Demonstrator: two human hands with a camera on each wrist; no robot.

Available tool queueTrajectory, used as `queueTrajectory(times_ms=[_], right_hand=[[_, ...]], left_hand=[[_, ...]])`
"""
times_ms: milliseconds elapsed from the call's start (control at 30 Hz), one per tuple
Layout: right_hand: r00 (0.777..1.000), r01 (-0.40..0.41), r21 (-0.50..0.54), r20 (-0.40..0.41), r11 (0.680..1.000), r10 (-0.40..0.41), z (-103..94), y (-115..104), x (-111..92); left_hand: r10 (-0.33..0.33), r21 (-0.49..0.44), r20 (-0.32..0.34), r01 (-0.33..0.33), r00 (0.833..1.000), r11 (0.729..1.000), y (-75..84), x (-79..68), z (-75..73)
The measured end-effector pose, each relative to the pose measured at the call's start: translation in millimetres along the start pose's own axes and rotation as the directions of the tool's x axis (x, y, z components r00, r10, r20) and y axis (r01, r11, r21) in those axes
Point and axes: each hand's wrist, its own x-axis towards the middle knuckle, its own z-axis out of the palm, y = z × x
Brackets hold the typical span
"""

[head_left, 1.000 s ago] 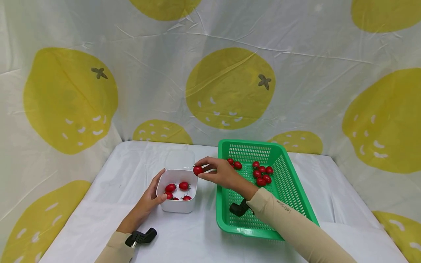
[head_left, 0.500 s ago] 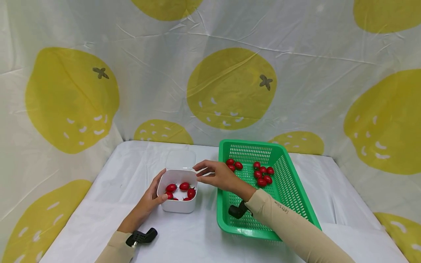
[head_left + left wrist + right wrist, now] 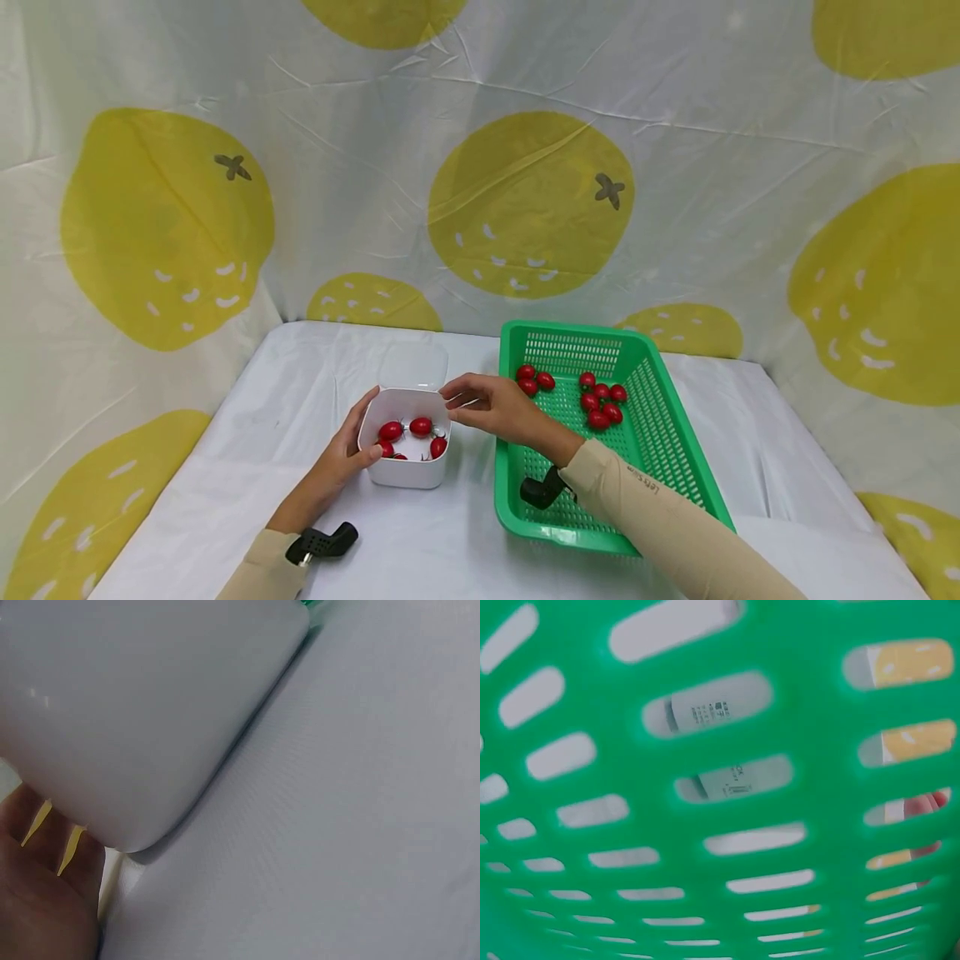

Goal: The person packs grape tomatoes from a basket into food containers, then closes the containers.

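White box (image 3: 407, 476) gripped at left by left hand (image 3: 341, 450), likely for steadiness; right hand (image 3: 497, 407) held empty, fingers parted, near box's right rim.

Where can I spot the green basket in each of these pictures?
Head: the green basket sits right of centre, in the lower half.
Left wrist: just a sliver of the green basket at the top edge, right of centre.
Right wrist: the slotted green basket fills nearly everything.
Shared landmark: the lemon-print cloth, behind the table; apparently the yellow between the left hand's fingers; and through the right-hand slots.
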Motion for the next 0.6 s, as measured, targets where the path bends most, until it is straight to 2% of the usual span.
queueTrajectory(times_ms=[200, 400, 600], right_hand=[[1.000, 0.006, -0.027, -0.008, 1.000, -0.006, 0.7, 2.4, 0.2], [1.000, -0.021, -0.052, -0.013, 0.998, 0.020, 3.7, -0.2, 1.4], [1.000, 0.002, -0.049, -0.022, 0.999, -0.003, 3.5, 0.3, 4.8]], left_hand=[[-0.020, -0.009, 0.013, 0.020, 1.000, 1.000, -5.1, 5.2, -1.9], [-0.008, -0.019, 0.032, 0.009, 0.999, 1.000, -8.0, 11.1, -6.4], [-0.009, -0.001, 0.036, 0.009, 0.999, 1.000, -9.6, 18.0, -10.8]])
